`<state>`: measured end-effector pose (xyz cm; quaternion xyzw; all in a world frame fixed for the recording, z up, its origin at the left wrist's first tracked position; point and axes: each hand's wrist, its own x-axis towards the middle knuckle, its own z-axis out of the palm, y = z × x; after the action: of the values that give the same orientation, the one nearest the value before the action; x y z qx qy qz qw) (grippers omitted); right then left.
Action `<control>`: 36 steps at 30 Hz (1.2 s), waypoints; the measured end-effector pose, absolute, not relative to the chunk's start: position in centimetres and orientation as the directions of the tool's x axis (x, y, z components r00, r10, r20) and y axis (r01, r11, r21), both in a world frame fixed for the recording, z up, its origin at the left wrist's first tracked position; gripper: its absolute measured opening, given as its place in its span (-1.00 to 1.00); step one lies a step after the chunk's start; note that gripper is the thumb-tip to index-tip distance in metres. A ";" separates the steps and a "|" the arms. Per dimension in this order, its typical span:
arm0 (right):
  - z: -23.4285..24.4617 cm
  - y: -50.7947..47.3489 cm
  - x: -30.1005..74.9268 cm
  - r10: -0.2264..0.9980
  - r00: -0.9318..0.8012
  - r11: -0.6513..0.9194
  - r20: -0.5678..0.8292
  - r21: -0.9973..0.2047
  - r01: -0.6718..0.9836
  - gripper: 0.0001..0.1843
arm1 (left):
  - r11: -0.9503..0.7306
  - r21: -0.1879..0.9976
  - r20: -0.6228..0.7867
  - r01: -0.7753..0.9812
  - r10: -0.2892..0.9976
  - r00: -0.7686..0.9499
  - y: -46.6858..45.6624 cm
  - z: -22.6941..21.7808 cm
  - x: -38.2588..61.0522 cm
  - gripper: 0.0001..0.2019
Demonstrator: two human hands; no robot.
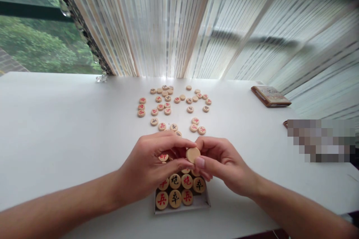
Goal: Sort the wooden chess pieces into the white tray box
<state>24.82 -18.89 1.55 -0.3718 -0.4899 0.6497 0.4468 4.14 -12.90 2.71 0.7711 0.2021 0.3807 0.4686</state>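
Observation:
A round wooden Chinese chess piece (193, 155) is held up with a blank face showing. My left hand (153, 160) pinches its left side between thumb and forefinger. On the other side, my right hand (224, 162) grips the same piece, thumb at its lower edge. Below both hands lies a shallow box (202, 199) with rows of pieces, their red or black characters facing up. A red-marked soldier piece (162, 200) and a black-marked piece (175, 198) sit in its front row, with bare box floor at the front right corner. My hands hide the box's far part.
Loose chess pieces (167, 111), some face up and some blank, are scattered beyond my hands on the white table (84, 130). A flat brown box (270, 96) lies at the right. Striped curtains (157, 26) hang along the table's far edge.

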 end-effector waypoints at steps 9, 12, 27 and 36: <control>1.7 -19.0 24.6 0.944 -0.320 -0.142 -0.083 -0.976 -0.166 -0.59 | -0.565 0.825 0.442 -0.021 0.621 0.648 -13.1 2.7 4.3 -0.82; 1.7 -19.0 24.7 0.942 -0.330 -0.128 -0.062 -0.975 -0.183 -0.61 | -0.563 0.826 0.444 -0.026 0.621 0.646 -13.1 2.7 4.3 -0.82; 1.4 -19.1 25.4 0.935 -0.355 -0.099 -0.027 -0.978 -0.186 -0.65 | -0.405 0.910 0.365 -0.095 0.670 0.647 -13.1 2.9 4.3 -0.74; 1.2 -19.0 25.5 0.947 -0.321 -0.078 0.001 -0.969 -0.233 -0.57 | -0.303 0.947 0.291 -0.106 0.673 0.680 -13.1 2.8 4.2 -0.71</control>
<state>25.52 -18.99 1.22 -0.3575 -0.4992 0.6413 0.4602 4.25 -13.11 2.76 0.7275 0.1947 0.3494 0.5575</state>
